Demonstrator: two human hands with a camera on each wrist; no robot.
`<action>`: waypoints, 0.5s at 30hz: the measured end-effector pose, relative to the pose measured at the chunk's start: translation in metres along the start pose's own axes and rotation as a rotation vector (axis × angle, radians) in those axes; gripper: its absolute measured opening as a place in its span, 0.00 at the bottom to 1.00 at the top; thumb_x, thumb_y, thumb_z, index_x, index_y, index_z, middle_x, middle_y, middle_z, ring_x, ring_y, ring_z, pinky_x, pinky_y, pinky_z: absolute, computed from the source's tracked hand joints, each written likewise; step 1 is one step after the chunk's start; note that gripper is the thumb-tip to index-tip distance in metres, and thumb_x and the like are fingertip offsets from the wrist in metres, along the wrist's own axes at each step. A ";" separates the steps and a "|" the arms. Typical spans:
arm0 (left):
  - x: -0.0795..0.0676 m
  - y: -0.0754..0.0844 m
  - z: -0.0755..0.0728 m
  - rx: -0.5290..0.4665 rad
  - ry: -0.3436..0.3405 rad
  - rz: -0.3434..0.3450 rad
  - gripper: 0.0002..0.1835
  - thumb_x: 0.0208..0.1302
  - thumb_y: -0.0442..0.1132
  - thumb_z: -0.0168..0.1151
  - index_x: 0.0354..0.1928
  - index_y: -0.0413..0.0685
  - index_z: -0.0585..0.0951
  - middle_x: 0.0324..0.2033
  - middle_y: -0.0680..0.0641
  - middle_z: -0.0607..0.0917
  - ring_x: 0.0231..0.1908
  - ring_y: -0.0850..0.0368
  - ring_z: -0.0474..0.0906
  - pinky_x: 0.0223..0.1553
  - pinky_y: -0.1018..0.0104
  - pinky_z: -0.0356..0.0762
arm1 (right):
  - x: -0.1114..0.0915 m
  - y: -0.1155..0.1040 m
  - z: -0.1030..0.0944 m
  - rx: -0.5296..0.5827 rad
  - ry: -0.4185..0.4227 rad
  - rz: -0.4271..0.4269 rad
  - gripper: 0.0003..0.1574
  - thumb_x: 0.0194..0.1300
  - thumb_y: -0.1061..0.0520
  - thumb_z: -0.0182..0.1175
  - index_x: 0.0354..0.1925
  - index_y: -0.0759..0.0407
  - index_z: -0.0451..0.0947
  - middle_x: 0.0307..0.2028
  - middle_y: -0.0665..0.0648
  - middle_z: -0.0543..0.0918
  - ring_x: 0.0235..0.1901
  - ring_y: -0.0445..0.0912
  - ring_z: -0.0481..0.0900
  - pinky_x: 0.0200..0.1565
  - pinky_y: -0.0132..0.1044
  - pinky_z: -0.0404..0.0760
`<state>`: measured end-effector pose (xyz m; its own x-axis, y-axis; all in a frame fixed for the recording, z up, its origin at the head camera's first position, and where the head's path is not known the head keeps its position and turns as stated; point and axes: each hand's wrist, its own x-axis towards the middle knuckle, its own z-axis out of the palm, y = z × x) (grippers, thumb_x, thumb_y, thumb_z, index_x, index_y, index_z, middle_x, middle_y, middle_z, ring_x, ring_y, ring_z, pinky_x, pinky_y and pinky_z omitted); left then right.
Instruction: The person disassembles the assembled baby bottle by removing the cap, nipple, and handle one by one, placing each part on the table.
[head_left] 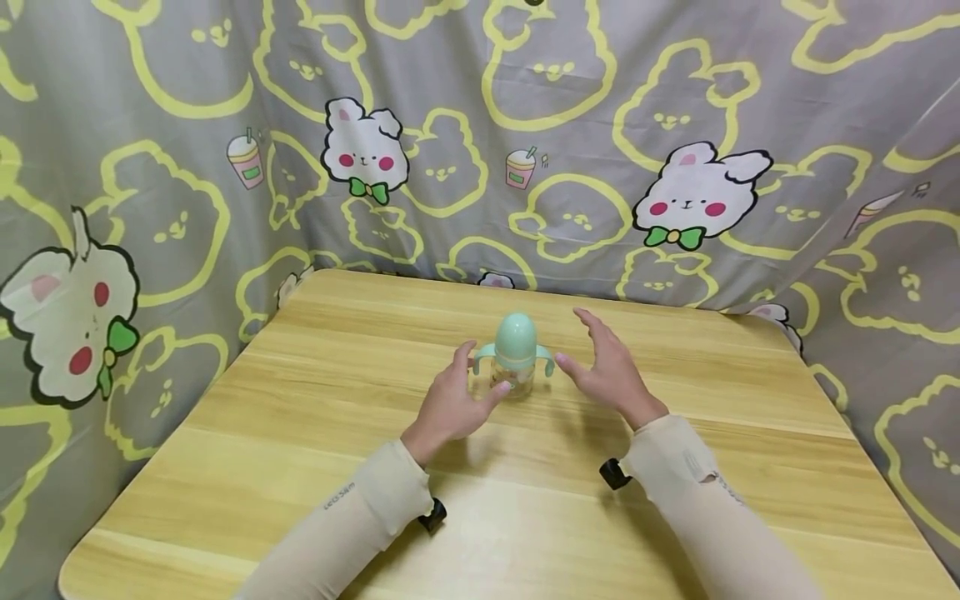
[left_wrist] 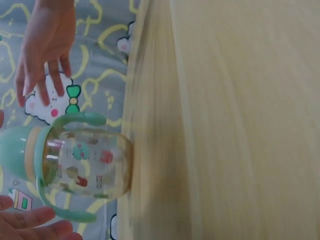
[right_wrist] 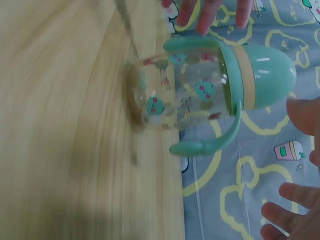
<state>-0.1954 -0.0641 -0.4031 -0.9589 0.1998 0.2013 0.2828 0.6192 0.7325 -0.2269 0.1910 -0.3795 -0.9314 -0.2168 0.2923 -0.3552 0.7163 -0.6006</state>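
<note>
A baby bottle [head_left: 516,354] stands upright on the wooden table, with a mint-green domed cap, two side handles and a clear body. Small printed figures show on the body of the bottle [left_wrist: 85,162] in the left wrist view. My left hand [head_left: 455,402] is at its left side, fingers extended beside the left handle and thumb in front of the body. To the right, my right hand [head_left: 611,372] has its fingers spread, the thumb tip close to the right handle. In the right wrist view, fingers of the left hand [right_wrist: 210,12] appear just beyond one handle.
The light wooden table [head_left: 300,467] has rounded corners. A grey curtain [head_left: 450,75] with yellow outlines and white cartoon animals hangs around its back and sides. Each sleeved wrist carries a small black device, such as the right wrist camera [head_left: 615,473].
</note>
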 end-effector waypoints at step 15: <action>0.007 0.014 0.020 0.011 -0.008 -0.010 0.53 0.59 0.58 0.66 0.75 0.45 0.46 0.55 0.29 0.76 0.54 0.34 0.75 0.52 0.41 0.71 | 0.016 -0.024 0.016 0.048 -0.009 -0.083 0.43 0.66 0.48 0.62 0.72 0.55 0.55 0.64 0.67 0.67 0.56 0.65 0.72 0.50 0.60 0.73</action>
<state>-0.1979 -0.0386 -0.4048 -0.9614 0.2001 0.1888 0.2738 0.6294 0.7273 -0.2349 0.1595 -0.3724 -0.8993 -0.2803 0.3357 -0.4343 0.6630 -0.6098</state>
